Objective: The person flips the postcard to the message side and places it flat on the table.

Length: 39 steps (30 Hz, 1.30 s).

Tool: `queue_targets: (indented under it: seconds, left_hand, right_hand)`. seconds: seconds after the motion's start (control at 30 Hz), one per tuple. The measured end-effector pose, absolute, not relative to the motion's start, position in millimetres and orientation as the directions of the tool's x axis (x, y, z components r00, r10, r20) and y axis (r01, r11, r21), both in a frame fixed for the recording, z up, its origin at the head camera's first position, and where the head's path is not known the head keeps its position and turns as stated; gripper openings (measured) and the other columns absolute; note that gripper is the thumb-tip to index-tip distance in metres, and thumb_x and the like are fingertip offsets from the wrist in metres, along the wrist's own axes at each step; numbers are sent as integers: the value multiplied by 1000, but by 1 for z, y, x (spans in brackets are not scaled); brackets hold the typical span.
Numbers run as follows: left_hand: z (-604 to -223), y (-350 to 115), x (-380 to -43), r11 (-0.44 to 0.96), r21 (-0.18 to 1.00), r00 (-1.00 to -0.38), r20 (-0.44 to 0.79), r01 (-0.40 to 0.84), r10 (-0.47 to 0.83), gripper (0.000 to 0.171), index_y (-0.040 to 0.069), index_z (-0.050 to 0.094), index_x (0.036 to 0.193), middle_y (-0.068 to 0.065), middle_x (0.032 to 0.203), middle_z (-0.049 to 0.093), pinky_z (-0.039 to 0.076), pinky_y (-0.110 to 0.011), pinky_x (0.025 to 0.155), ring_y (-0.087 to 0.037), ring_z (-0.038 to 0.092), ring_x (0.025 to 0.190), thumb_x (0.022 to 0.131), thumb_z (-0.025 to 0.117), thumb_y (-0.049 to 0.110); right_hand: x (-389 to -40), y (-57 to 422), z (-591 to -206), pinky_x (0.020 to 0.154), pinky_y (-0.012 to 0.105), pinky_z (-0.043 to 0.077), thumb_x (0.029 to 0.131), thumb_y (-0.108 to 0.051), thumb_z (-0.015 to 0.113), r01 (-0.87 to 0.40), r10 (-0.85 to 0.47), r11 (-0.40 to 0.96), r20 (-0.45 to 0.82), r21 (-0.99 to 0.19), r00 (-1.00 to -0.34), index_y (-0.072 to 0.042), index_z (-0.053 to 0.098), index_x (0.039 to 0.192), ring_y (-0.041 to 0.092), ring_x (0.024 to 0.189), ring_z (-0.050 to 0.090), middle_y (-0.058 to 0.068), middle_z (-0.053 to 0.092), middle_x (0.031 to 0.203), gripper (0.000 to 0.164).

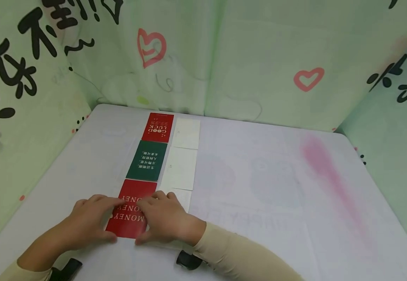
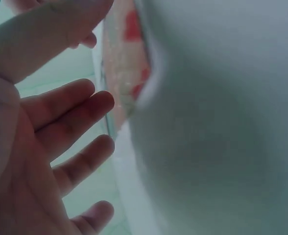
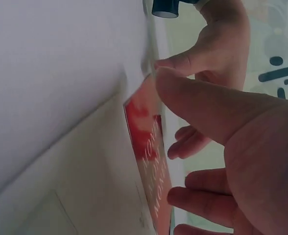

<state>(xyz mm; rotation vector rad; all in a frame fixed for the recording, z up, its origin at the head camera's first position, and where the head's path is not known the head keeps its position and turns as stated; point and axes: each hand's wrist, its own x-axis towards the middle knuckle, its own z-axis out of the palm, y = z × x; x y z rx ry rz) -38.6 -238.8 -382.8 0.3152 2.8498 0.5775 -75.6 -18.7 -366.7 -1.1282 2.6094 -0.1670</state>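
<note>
A red card printed "MONEY" (image 1: 130, 212) lies nearest me on the table, at the front of a column of cards. My left hand (image 1: 87, 220) is at its left edge, fingers extended and thumb low by the near corner. At the right edge is my right hand (image 1: 164, 219), its fingertips over the card's side and its thumb by the near right corner. Both wrist views show loosely spread fingers with nothing pinched between them. Beyond it lie a dark green card (image 1: 148, 160) with white writing and a red "GOOD LUCK" card (image 1: 158, 128).
A second column of white cards (image 1: 178, 168) runs alongside on the right; my right hand partly hides the nearest one. The white tabletop (image 1: 252, 187) has a pink smear (image 1: 329, 179) at right. Green printed cloth walls (image 1: 259, 58) stand behind and at both sides.
</note>
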Motion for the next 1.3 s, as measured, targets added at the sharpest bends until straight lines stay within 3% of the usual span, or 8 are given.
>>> queue_targets:
  seconds: [0.13,0.43,0.63,0.8,0.93,1.1,1.3]
  left_hand:
    - [-387,-240,-33,914,372,-955,-176,161,240,103,15,61,133,-8,123,62,40,-68,88,-37,51,116,42,98,45]
    - [-385,-245,-33,894,409,-948,-166,182,270,91,12,64,131,-6,120,64,41,-67,87,-37,52,115,51,98,36]
    - [-381,-255,-35,861,473,-924,-213,188,318,75,12,64,132,-3,121,64,42,-61,87,-33,52,116,67,92,36]
    - [-383,-257,-36,857,480,-927,-201,188,316,81,11,60,136,-5,124,65,42,-62,86,-35,51,117,66,91,35]
    - [-385,-255,-38,857,482,-948,-147,181,282,67,10,61,133,-5,120,68,40,-63,87,-36,54,116,72,87,18]
    - [-384,-255,-41,843,509,-970,-55,178,238,46,6,64,124,0,103,73,39,-65,88,-37,59,110,80,78,0]
    - [-380,-254,-41,791,562,-970,112,241,216,47,2,61,118,4,91,73,47,-60,86,-32,65,98,76,83,-3]
  right_hand:
    - [-73,-21,-368,90,31,40,71,-65,79,-698,-723,689,-252,-193,-644,-26,56,137,12,123,45,-12,60,126,80]
    - [-71,-26,-373,90,32,40,69,-65,81,-720,-741,669,-240,-183,-627,-23,56,137,12,121,45,-10,60,127,84]
    - [-71,-30,-373,86,32,41,84,-55,72,-704,-720,692,-225,-162,-656,-22,60,129,11,115,50,-10,63,118,58]
    - [-72,-32,-373,78,30,41,91,-44,61,-724,-749,662,-176,-194,-638,-18,63,114,10,94,54,-7,67,104,35]
    - [-73,-33,-374,74,29,41,94,-36,55,-753,-772,635,-118,-171,-624,-16,61,108,10,82,54,-5,66,93,26]
    - [-78,-33,-373,67,25,42,92,-30,61,-744,-759,648,-59,-164,-648,-14,58,113,9,70,55,-5,65,81,26]
    - [-84,-28,-370,63,17,45,92,-23,69,-683,-704,660,58,-313,-708,-11,62,126,9,77,62,-2,72,92,37]
